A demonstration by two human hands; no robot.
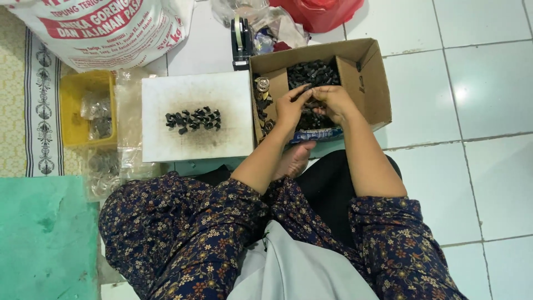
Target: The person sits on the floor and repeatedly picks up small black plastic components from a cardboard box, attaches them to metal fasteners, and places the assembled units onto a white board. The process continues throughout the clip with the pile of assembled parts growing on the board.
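White floor tiles (488, 83) carry the work area. Left hand (291, 106) and right hand (333, 101) meet over a cardboard box (371, 83), fingers pinched together on small black parts (314, 73). Left of it, similar black pieces (193, 119) lie on a white board (166, 141)

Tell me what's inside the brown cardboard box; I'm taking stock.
The brown cardboard box holds a heap of small black parts. The left hand and right hand cover the pile's middle, hiding what lies beneath.

Cardboard box (371, 83) walls hem the sides; white board (166, 139) lies open.
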